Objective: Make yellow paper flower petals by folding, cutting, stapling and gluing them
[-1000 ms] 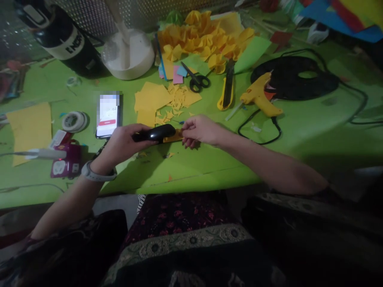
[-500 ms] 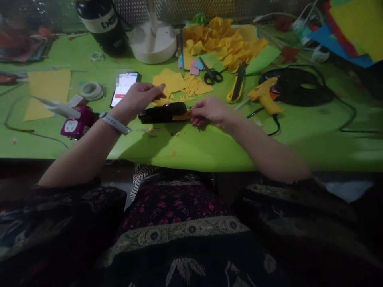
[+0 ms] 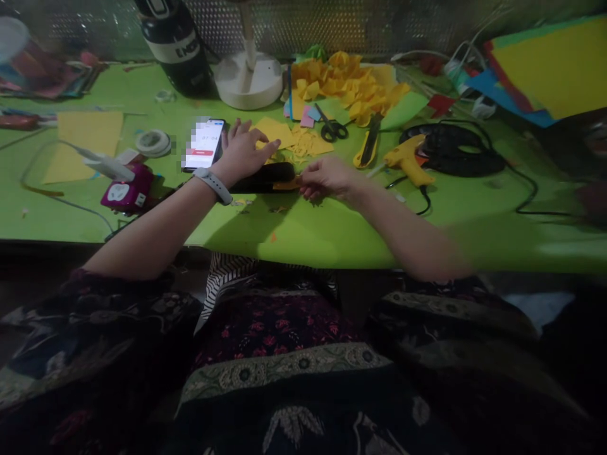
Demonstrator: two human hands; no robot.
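A black stapler lies on the green table with a folded piece of yellow paper in its mouth. My left hand rests flat on top of the stapler, fingers spread and stretched toward the cut yellow paper squares. My right hand is closed in a pinch on the right end of the yellow paper piece, just right of the stapler. A watch sits on my left wrist.
A lit phone lies left of my left hand. Scissors, a yellow box cutter and a yellow glue gun with black cord lie right of the scraps. Yellow paper flowers, a fan base and a dark bottle stand behind.
My left hand let go of its grip on the stapler, rose, then came down flat on top of it. The stapler now lies on the table. My right hand kept its pinch.
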